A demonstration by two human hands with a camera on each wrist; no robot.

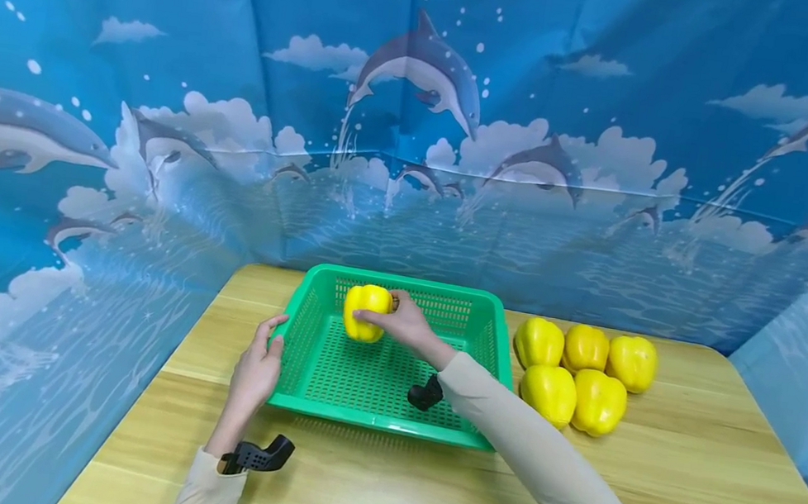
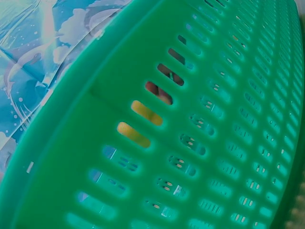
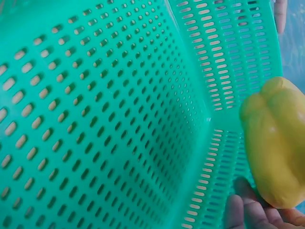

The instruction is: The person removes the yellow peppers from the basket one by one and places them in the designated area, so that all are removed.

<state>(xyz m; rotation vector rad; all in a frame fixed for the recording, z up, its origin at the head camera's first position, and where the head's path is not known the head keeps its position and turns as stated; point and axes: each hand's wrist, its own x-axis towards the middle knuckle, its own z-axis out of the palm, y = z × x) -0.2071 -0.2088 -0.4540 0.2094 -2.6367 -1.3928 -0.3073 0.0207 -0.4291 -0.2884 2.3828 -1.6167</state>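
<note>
My right hand holds a yellow bell pepper over the back left part of a green plastic basket. In the right wrist view the pepper is large at the right, with fingertips below it. My left hand rests at the basket's left side, fingers at the rim and thumb near the edge. The left wrist view is filled by the basket's slotted wall; bits of yellow show through its slots. The left hand itself is not seen there.
Several yellow bell peppers stand grouped on the wooden table, close to the basket's right side. Behind the table hangs a blue curtain printed with dolphins; it also runs along both sides.
</note>
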